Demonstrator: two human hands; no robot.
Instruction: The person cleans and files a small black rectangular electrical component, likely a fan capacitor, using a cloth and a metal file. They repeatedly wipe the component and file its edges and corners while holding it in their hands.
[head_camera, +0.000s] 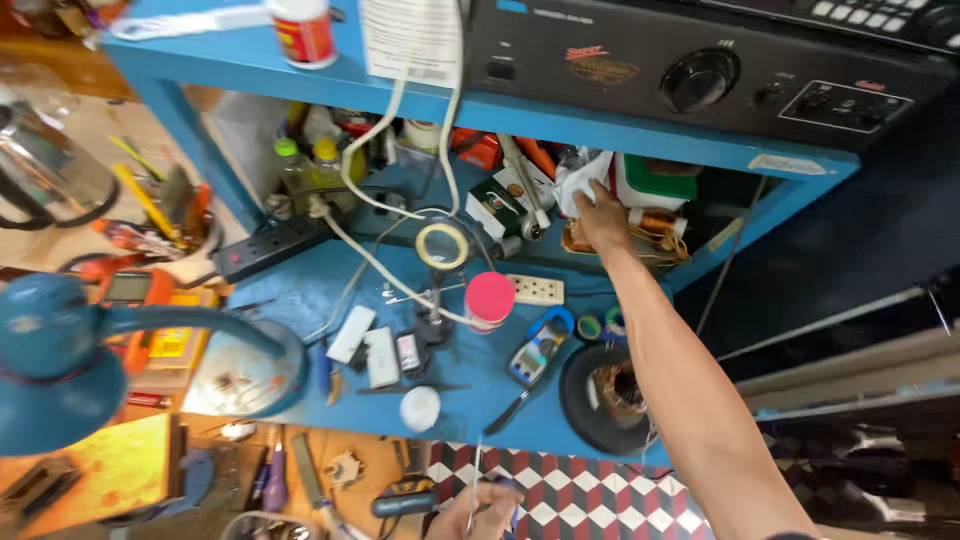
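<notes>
Lower shelf (300, 290) crammed; shelf (640, 135) overhead limits reach.

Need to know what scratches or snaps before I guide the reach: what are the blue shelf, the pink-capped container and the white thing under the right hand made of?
Blue shelf: looks like painted wood, matte, scuffed. Pink-capped container: probably plastic, smooth pink lid over a pale body. White thing under the right hand: crumpled, likely thin plastic or paper; cannot tell which.

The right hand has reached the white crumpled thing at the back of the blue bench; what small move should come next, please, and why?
Probably close the right hand on the white crumpled thing and draw it forward: the fingers already rest on it, amid clutter under the shelf.
</notes>
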